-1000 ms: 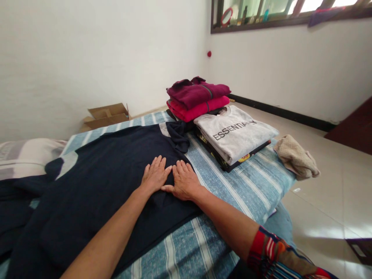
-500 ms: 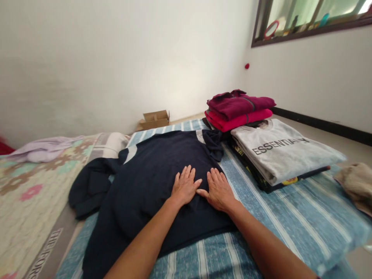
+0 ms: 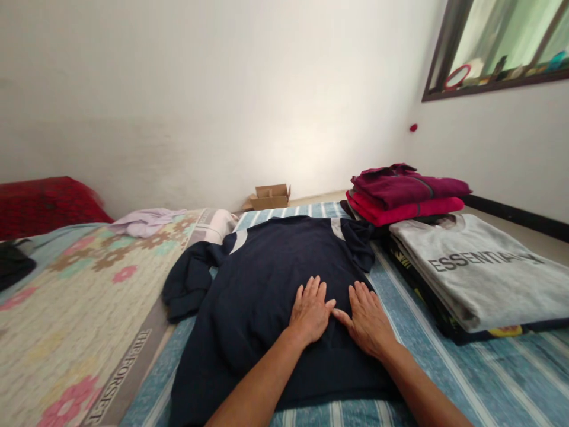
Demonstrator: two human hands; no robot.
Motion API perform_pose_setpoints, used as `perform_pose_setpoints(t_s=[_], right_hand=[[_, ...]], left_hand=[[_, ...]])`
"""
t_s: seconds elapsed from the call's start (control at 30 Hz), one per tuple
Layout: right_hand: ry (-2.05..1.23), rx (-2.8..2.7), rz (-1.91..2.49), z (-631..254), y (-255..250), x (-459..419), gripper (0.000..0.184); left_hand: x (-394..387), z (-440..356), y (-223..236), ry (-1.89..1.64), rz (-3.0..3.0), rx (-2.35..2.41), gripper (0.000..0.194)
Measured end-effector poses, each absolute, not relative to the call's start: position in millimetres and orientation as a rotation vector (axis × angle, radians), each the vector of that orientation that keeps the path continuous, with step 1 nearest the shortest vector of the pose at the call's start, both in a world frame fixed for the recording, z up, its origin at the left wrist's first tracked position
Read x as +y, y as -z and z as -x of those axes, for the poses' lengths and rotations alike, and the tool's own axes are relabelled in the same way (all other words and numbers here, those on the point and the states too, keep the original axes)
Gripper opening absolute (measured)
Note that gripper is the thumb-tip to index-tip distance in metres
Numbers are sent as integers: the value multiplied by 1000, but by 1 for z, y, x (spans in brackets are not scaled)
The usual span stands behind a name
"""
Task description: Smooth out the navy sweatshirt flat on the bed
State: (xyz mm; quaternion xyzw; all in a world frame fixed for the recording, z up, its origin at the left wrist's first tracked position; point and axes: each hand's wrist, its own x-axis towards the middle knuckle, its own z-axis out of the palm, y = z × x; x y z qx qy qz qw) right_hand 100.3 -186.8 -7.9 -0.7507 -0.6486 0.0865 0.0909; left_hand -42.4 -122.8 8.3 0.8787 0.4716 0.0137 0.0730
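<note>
We see the left hand (image 3: 311, 309) lying flat, palm down, on the dark navy shirt (image 3: 267, 296), with its fingers stretched out and a little spread. The right hand (image 3: 367, 317) lies just beside it, at 3 o'clock from it, also flat and open, palm down on the same shirt. The two thumbs point toward each other and almost meet; we cannot tell if they touch. Neither hand grips anything; both only press on the cloth.

The navy shirt is spread out on the striped blue bed cover (image 3: 444, 379), in the middle of the view, with its collar at 12 o'clock from the hands. One sleeve (image 3: 189, 284) hangs crumpled at 9 o'clock, at the edge of the flowered blanket (image 3: 80, 308).

At 3 o'clock from the hands lies a folded grey shirt (image 3: 480, 273) with the word ESSENTIALS, on top of a darker folded piece. At 1 o'clock, behind it, there is a stack of folded red and maroon clothes (image 3: 406, 196). At 12 o'clock, by the white wall, stands an open cardboard box (image 3: 270, 196). At 10 o'clock we see a pale lilac cloth (image 3: 142, 220) and further a red pillow (image 3: 44, 204).
</note>
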Motion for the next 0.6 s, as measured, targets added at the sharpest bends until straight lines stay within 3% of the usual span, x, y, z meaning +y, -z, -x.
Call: perform_pose_setpoints(t_s=[0.6], right_hand=[[-133,-1989,2224,-103,22,-187,70]], left_hand=[[-123,43,2,-90,-2617,1415,62]])
